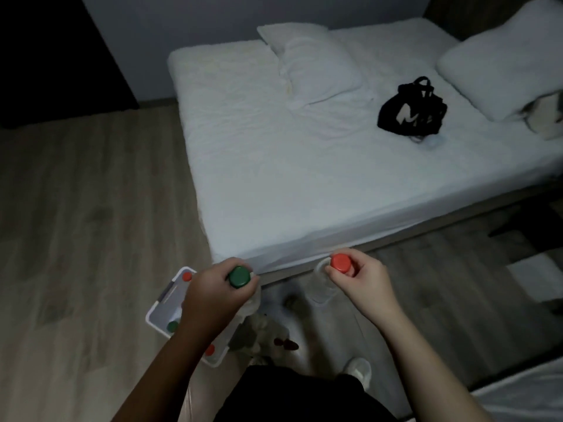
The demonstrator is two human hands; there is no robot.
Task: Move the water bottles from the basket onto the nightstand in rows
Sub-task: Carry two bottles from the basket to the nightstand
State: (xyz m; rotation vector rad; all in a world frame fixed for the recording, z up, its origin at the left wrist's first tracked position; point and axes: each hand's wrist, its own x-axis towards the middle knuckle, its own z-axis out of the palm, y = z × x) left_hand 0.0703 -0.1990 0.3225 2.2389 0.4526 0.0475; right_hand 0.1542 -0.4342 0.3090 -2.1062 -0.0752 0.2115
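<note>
My left hand (213,295) grips a clear water bottle with a green cap (239,277) by its neck, held above the floor. My right hand (362,277) pinches another clear bottle with a red cap (340,262) near its top; its body hangs below. A white basket (164,303) sits on the floor under my left forearm. Inside it I see a red cap (186,276), a green cap (172,326) and another red cap (209,349). No nightstand shows in the head view.
A bed with a white sheet (304,178) fills the middle, its corner just beyond my hands. On it lie two pillows (316,65) and a black bag (411,109). Wooden floor (91,239) spreads to the left. My shoe (359,370) is below.
</note>
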